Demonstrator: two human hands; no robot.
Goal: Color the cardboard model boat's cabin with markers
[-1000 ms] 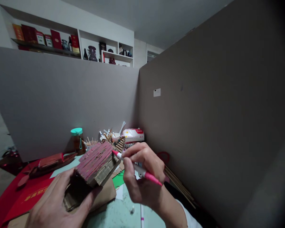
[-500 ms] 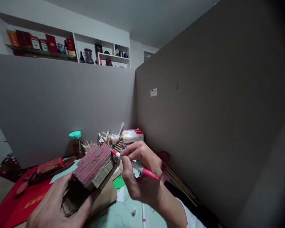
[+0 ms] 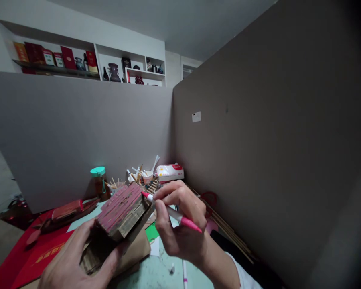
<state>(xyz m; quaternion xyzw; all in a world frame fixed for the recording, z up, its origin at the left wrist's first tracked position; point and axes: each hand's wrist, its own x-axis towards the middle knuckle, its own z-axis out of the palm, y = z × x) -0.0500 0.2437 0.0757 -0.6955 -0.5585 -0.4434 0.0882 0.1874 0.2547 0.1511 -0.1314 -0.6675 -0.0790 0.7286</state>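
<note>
My left hand (image 3: 78,257) is closed round the lower end of a small wooden model house (image 3: 123,212), tilted so its pinkish-red ridged roof faces up. The sides of the model are bare weathered brown wood. In my right hand (image 3: 180,218) is a white marker pen (image 3: 175,213) with pink ends, pinched between thumb and fingers. Its pink tip touches or almost touches the upper right edge of the red roof. Below the hands, a second white pen (image 3: 184,273) with a purple band and a small white cap (image 3: 172,268) lie on the pale green tabletop (image 3: 150,277).
A wooden model boat (image 3: 69,210) rests on a red printed folder (image 3: 45,249) at left. Behind stand a bottle with a turquoise lid (image 3: 98,171), cups of sticks and pens (image 3: 147,176), and a tissue pack (image 3: 170,172). Grey partitions (image 3: 132,120) enclose the table.
The view has shifted slightly, so everything sits a little further right. Both hands keep their hold, and the pen tip stays at the roof's edge.
</note>
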